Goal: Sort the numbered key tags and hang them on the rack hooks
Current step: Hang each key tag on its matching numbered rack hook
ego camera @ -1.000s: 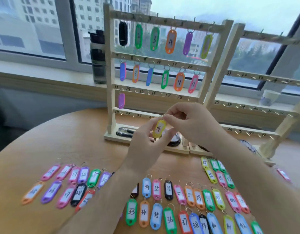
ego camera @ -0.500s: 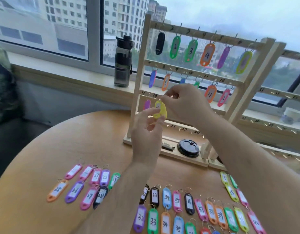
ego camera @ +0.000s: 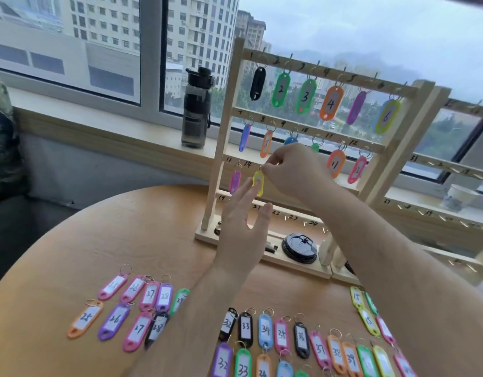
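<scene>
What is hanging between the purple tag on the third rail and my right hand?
In the head view, the yellow tag hangs there, beside the purple tag; the right hand pinches it at its top.

So the round wooden counter [ego camera: 126,240] is carrying pretty much everything here. The wooden rack [ego camera: 221,159] is standing on its far side, with a second rack [ego camera: 438,216] sitting just beside it on the right. Loose numbered key tags [ego camera: 281,336] are lying flat near the front, in a bunch on the left, rows in the middle and a few off right.
</scene>
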